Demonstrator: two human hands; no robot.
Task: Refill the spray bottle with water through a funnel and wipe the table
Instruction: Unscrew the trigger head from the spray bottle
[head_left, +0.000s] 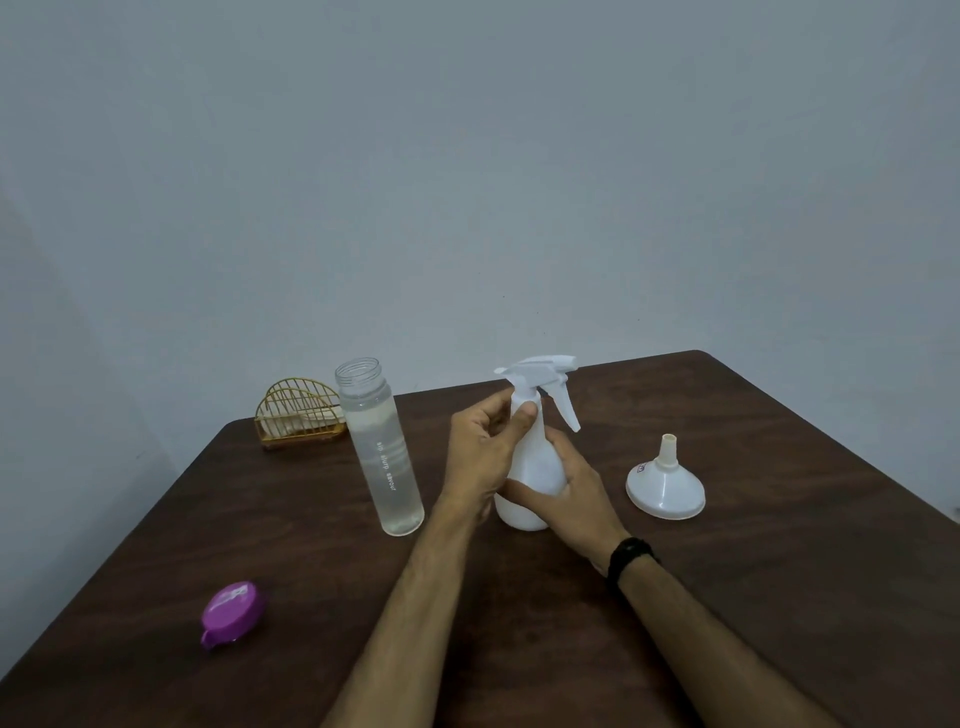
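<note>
The left hand (485, 447) is gripping the sprayer collar, the right hand (563, 488) is clamping the bottle (535, 467); funnel (666, 486) waiting at three o'clock. Better twisting slowly, bottle upright.

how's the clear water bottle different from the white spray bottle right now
The clear water bottle is uncapped, see-through and tall and slim; the white spray bottle has its trigger head on, is opaque and squat. Nobody touches the water bottle; the left hand and right hand grip the spray bottle. Both stand upright on the table.
</note>
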